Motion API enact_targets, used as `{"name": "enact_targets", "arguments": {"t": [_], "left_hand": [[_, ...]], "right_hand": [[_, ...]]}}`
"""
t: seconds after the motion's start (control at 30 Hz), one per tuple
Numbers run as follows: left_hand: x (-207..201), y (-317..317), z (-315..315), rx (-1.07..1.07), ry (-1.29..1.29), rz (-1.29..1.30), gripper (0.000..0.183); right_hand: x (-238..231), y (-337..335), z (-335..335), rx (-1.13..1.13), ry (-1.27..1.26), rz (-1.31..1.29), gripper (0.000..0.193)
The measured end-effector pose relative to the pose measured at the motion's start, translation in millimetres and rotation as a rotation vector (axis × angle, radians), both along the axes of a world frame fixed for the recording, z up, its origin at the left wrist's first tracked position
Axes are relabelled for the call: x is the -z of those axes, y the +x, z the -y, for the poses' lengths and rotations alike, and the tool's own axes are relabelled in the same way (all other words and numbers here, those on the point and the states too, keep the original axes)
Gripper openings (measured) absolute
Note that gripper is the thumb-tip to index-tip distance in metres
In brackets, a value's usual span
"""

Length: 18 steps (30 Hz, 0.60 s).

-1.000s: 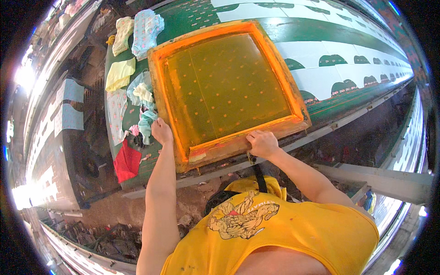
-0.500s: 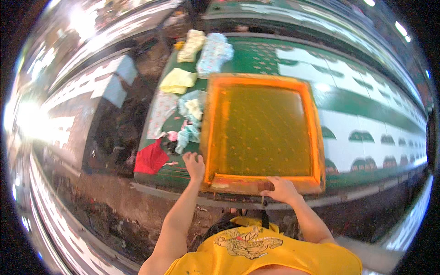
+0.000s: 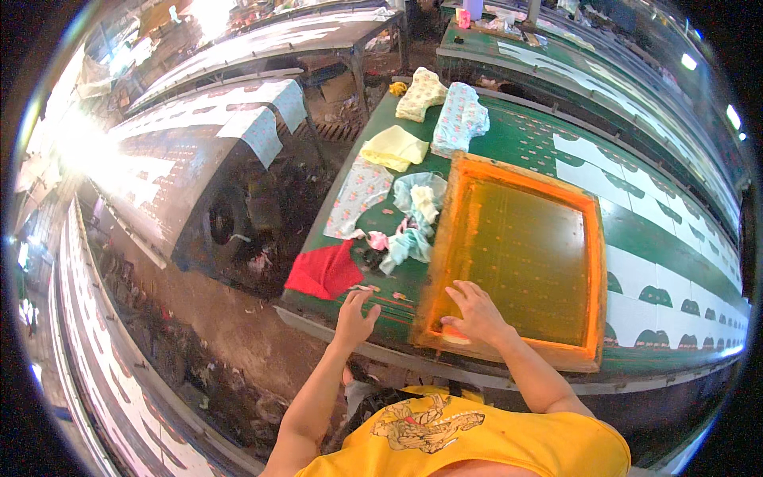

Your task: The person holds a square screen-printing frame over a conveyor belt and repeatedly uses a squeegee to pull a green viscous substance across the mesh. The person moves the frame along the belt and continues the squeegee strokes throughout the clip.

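Observation:
A screen-printing frame with an orange rim (image 3: 592, 262) and olive-yellow mesh (image 3: 524, 246) lies on a green table (image 3: 381, 314). Over its near left corner is my right hand (image 3: 479, 312), fingers spread and holding nothing I can see. A small orange-and-pale patch shows on the frame beneath that palm; whether I touch it I cannot tell. My left hand (image 3: 355, 319) hovers by the table's front edge, left of the frame, thumb and fingers apart and nothing in it. Closest to it is a red cloth (image 3: 324, 270) at the table's corner.
Beyond the red cloth lie crumpled light-blue rags (image 3: 409, 242), a patterned cloth (image 3: 359, 199), a yellow cloth (image 3: 395, 148) and a folded blue print cloth (image 3: 461, 119). White printed sheets (image 3: 656, 262) run along the table's right. Another long table (image 3: 159, 191) stands left across an aisle.
My view has swung left, so the table sits further right and looks tilted. My right hand has shifted left along the frame's near edge to its corner, fingers now more spread.

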<state>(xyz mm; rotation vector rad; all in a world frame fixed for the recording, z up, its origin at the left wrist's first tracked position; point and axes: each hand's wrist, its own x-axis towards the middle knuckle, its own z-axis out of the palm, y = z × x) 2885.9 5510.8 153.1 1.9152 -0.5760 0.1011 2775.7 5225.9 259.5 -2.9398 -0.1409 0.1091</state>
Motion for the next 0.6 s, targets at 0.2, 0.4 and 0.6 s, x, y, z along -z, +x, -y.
{"name": "enact_targets", "arguments": {"t": [0.2, 0.4, 0.6], "left_hand": [[50.2, 79.0, -127.3, 0.058, 0.016, -0.076, 0.031], [89.4, 142.1, -256.2, 0.125, 0.009, -0.111, 0.029], [109.6, 186.5, -349.2, 0.071, 0.035, -0.209, 0.032]], "right_hand": [[47.4, 79.2, -130.5, 0.027, 0.014, 0.114, 0.075], [121.5, 158.7, -266.9, 0.028, 0.065, 0.161, 0.074], [147.3, 217.5, -350.0, 0.036, 0.069, 0.096, 0.076]]}}
